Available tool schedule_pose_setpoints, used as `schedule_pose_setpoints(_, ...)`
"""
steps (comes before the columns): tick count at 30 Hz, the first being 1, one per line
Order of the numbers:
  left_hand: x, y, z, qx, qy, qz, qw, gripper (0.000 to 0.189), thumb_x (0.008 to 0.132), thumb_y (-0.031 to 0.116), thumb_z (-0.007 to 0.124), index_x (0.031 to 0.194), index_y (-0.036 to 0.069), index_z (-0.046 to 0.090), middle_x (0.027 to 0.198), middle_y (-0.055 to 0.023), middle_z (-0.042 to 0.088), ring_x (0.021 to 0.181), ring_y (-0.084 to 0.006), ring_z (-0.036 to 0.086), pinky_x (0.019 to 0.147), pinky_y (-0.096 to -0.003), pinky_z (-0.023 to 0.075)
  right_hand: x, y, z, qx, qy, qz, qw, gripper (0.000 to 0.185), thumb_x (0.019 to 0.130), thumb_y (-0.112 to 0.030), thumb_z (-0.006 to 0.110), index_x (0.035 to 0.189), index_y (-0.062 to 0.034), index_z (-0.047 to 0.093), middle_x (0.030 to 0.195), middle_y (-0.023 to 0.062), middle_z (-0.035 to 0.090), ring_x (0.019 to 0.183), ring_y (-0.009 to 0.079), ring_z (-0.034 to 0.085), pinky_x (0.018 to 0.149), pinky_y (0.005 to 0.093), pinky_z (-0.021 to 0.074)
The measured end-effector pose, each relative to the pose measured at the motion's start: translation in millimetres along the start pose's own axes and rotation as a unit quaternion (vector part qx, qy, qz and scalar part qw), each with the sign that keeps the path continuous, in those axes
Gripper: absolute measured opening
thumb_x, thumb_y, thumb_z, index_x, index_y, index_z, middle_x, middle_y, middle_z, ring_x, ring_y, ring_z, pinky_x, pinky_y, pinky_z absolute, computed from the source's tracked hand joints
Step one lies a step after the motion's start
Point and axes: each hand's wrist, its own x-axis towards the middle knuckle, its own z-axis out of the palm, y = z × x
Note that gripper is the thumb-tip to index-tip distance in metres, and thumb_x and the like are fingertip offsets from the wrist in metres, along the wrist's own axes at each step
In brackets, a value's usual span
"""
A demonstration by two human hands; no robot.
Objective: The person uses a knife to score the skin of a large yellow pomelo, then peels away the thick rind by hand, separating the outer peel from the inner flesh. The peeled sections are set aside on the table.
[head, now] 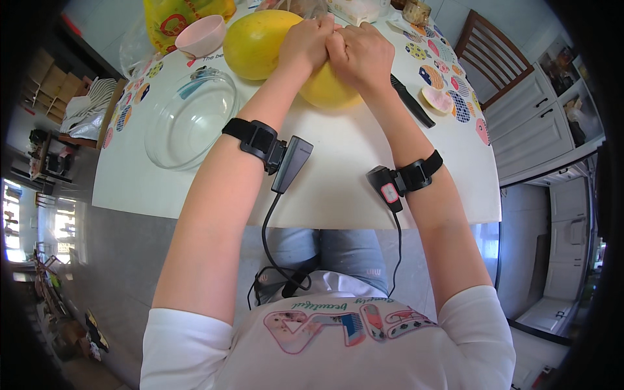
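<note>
My left hand (pixel 307 43) and my right hand (pixel 363 53) meet at the top of a yellow pomelo (pixel 331 90). Their fingers are curled in at its upper part, thumbs close together, and they hide what exactly is pinched there. A second, whole yellow pomelo (pixel 258 44) lies against the left side of my left hand. Beside my right wrist rests a knife with a black handle (pixel 412 102), its blade end partly hidden by the wrist. To the right of it lies a cut cap of pomelo rind (pixel 437 100), pale pinkish inner side up.
A clear glass bowl (pixel 192 122) stands on the white table (pixel 341 195), left of my forearm. Behind it are a pink bowl (pixel 201 36) and a yellow plastic bag (pixel 165 22). A glass jar (pixel 416 13) stands at the back right, near a wooden chair (pixel 495 56).
</note>
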Motion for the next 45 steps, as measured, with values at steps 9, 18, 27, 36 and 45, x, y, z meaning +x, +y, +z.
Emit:
schedule_pose_setpoints(9,5.5,-9.8,5.9,0.022,0.019,0.078,0.997,0.06,0.101,0.054,0.04,0.107,0.009,0.079,0.096,-0.0153,0.076,0.09,-0.0313,0.069,0.087,-0.0371,0.0517,1.4,-3.9,-5.0,0.017,0.018,-0.023,0.999,0.033,0.084,-0.025,0.066,0.054,-0.0109,0.064,0.051,0.0039,0.057,0.048,0.0223,0.056,0.044,0.0354,0.0418)
schedule_pose_setpoints(18,1.9,4.8,10.4,-0.015,0.042,0.041,0.998,0.053,0.099,0.045,0.043,0.091,0.007,0.079,0.102,-0.0207,0.073,0.097,-0.041,0.068,0.089,-0.0481,0.052,-9.8,-5.5,-32.0,0.057,-0.042,-0.084,0.994,0.032,0.083,-0.019,0.07,0.056,-0.0081,0.056,0.053,0.0063,0.054,0.051,0.0251,0.057,0.047,0.0382,0.0458)
schedule_pose_setpoints(27,-2.4,15.5,6.9,0.036,0.033,-0.014,0.999,0.058,0.101,0.049,0.041,0.096,0.005,0.077,0.101,-0.022,0.073,0.099,-0.0422,0.068,0.091,-0.0494,0.0515,-34.7,-12.7,-71.0,0.077,-0.096,-0.152,0.981,0.028,0.076,-0.009,0.075,0.06,-0.0089,0.051,0.06,0.0035,0.048,0.055,0.0226,0.052,0.046,0.0379,0.0427)
schedule_pose_setpoints(36,-14.3,11.4,4.0,-0.005,0.039,0.04,0.998,0.058,0.103,0.046,0.039,0.089,0.003,0.075,0.093,-0.0244,0.072,0.092,-0.044,0.067,0.085,-0.0514,0.0511,-31.5,7.5,-108.6,0.234,-0.197,0.033,0.952,0.059,0.071,-0.016,0.082,0.125,-0.0039,0.06,0.112,0.0118,0.064,0.103,0.0292,0.058,0.087,0.0387,0.0506)
schedule_pose_setpoints(45,-24.1,18.0,5.3,0.001,0.041,0.083,0.996,0.049,0.103,0.038,0.042,0.093,0.005,0.075,0.092,-0.0182,0.073,0.09,-0.0409,0.068,0.082,-0.0488,0.0524,-27.1,24.2,-119.8,0.226,-0.369,0.108,0.895,0.072,0.071,-0.018,0.085,0.137,-0.0064,0.057,0.12,0.0128,0.061,0.11,0.0297,0.055,0.092,0.0395,0.0501)
